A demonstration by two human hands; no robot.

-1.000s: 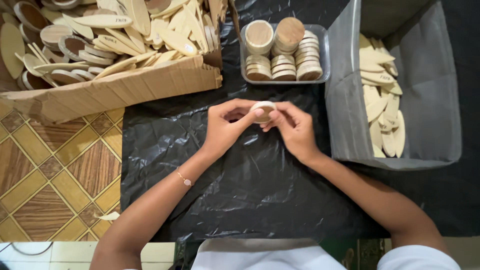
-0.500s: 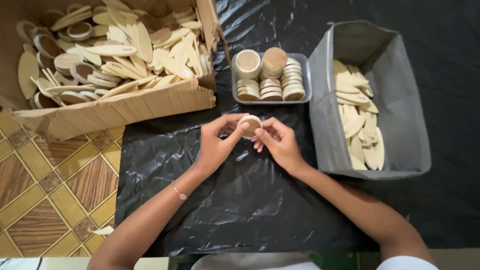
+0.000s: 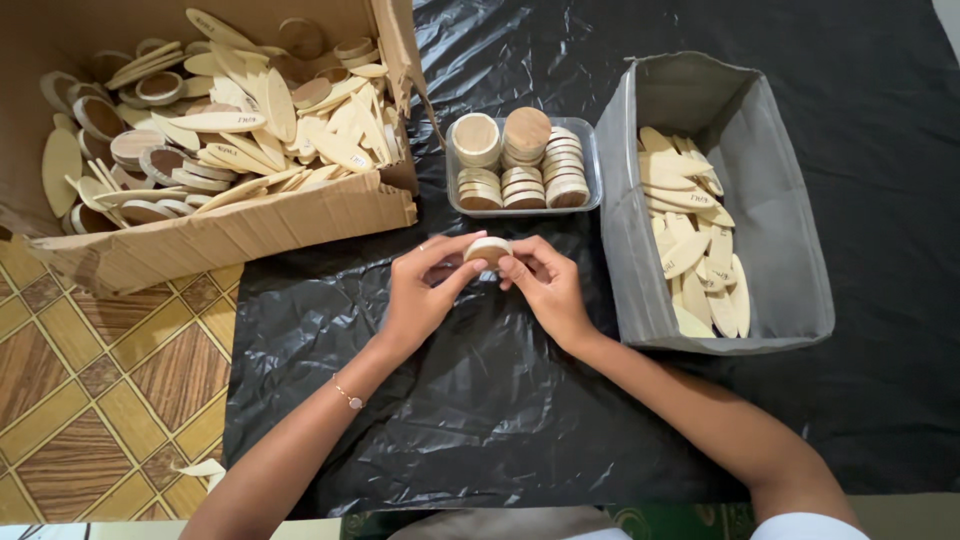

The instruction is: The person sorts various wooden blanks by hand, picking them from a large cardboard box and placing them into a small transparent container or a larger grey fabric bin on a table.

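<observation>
A small round wooden disc [image 3: 487, 248] is pinched between the fingertips of both hands, just above the black plastic sheet [image 3: 470, 400]. My left hand [image 3: 425, 290] grips its left side and my right hand [image 3: 547, 285] grips its right side. Directly beyond the hands stands a grey plastic tray [image 3: 592, 170] with stacks of similar wooden discs [image 3: 525, 135].
A torn cardboard box [image 3: 230, 235] at the upper left is piled with oval wooden pieces and round discs. A grey fabric bin [image 3: 635, 250] at the right holds several oval wooden pieces [image 3: 695, 240]. Patterned floor tiles [image 3: 100, 390] show at the lower left.
Both hands stay closed on the disc and have shifted slightly while turning it. The view has shifted, so everything sits a little lower and more to the left.
</observation>
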